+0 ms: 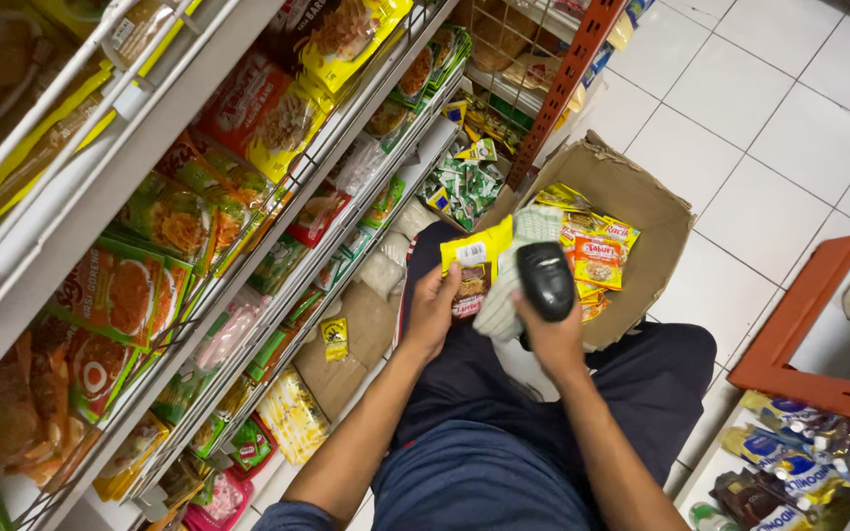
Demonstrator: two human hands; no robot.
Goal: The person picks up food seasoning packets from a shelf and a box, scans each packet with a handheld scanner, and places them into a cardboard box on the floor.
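A tilted white wire shelf rack (81,197) fills the left half of the frame, its tiers packed with red, green and yellow seasoning and noodle packets (140,295). In the upper middle an open cardboard box (641,211) stands on the white tiled floor (769,128), holding a loose heap of yellow and red sachets (597,258) against its near side. At the lower right edge, a low shelf holds small blue-and-white packs (789,462) under an orange frame (799,344). In the centre of the frame, the left hand (432,313) is closed around the lower end of a yellow sachet (472,267), fingers wrapped on its left edge, the packet standing upright just in front of the box. The right hand (551,339) grips a black handheld barcode scanner (545,280), its head raised just right of the sachet, with a pale checked cloth (509,280) bunched between the two.
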